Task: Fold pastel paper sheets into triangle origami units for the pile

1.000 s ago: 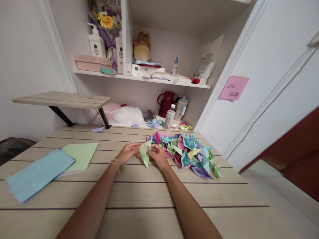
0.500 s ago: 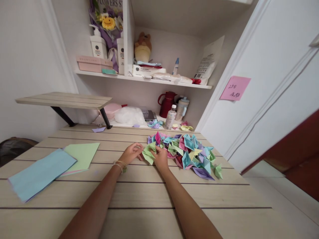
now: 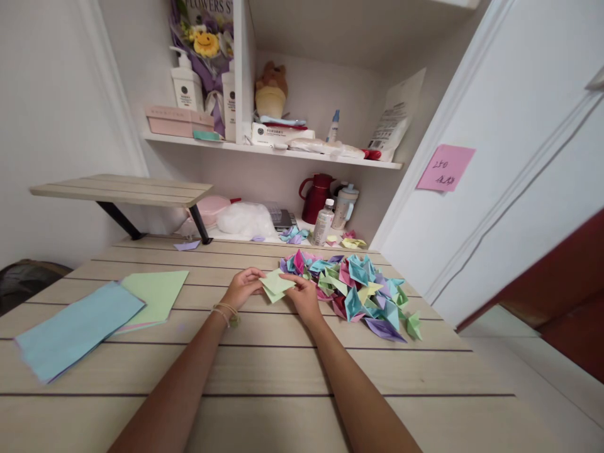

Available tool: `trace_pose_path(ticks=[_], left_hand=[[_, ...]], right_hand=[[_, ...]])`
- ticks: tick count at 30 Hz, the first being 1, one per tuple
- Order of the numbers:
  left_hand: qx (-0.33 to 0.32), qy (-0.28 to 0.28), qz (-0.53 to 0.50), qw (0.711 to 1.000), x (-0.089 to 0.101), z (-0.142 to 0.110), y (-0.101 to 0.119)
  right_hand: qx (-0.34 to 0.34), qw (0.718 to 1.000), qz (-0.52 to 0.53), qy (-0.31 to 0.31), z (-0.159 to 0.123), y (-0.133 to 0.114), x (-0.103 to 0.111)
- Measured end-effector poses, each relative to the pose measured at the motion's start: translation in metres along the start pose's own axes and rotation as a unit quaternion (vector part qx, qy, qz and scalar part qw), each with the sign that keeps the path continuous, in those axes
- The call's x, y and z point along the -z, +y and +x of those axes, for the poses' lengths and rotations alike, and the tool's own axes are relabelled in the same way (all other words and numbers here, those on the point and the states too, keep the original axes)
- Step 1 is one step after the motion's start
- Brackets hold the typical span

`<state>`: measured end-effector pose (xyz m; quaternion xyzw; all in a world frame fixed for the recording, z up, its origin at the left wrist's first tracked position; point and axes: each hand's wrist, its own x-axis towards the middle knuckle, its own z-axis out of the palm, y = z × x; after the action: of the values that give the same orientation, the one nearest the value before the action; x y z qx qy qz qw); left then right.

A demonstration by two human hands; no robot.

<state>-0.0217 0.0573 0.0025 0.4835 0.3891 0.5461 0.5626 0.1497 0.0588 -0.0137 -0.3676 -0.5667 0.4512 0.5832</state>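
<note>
A folded piece of light green paper (image 3: 276, 284), roughly diamond-shaped with layered flaps, is held just above the table between both hands. My left hand (image 3: 243, 287) pinches its left corner; bracelets circle that wrist. On the other side, my right hand (image 3: 304, 297) grips the right corner between thumb and fingers. Close by on the right lies a heap of folded paper boats (image 3: 361, 289) in blue, green, pink, purple and yellow. To the left rest a stack of blue paper sheets (image 3: 78, 327) and some green sheets (image 3: 158, 292).
A small raised shelf (image 3: 123, 189) stands on black legs at the back left of the wooden table (image 3: 264, 371). Along the back are a clear bottle (image 3: 323, 225), a red jug (image 3: 316, 198) and a white plastic bag (image 3: 245, 219). A pink note (image 3: 446, 167) sticks to the right wall.
The green paper has gone from a crumpled, partly opened form to a flatter diamond. My left hand, apart from it half a second ago, has closed on its left corner again.
</note>
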Motion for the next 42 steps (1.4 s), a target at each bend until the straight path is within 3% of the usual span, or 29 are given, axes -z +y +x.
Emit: trace_pose_path(ticks=[5,12,19,27,32,42], left_hand=[[0.01,0.037,-0.015,0.999,0.0043,0.0017,-0.0008],[0.0,0.045,-0.053,0.998,0.0075,0.0038,-0.0019],[-0.006,0.045,-0.029,0.999,0.0079,0.0049,-0.0047],[0.015,0.082,-0.046,0.995,0.0057,0.0069,-0.007],[0.016,0.091,0.009,0.996,0.0057,0.0064,-0.0067],[-0.005,0.008,0.025,1.0,0.0061,0.0041,-0.0056]], right_hand=[[-0.028,0.998,0.033,-0.041,-0.0017,-0.0045,0.0],[-0.036,0.995,0.047,-0.082,-0.0042,-0.0076,-0.0016],[-0.034,0.999,0.015,-0.018,-0.001,-0.0021,-0.0007],[-0.02,0.999,0.03,0.015,0.0009,-0.0044,-0.0012],[-0.022,0.999,0.022,0.032,0.0008,-0.0037,-0.0009],[-0.024,0.993,0.103,0.051,0.0018,0.0003,-0.0011]])
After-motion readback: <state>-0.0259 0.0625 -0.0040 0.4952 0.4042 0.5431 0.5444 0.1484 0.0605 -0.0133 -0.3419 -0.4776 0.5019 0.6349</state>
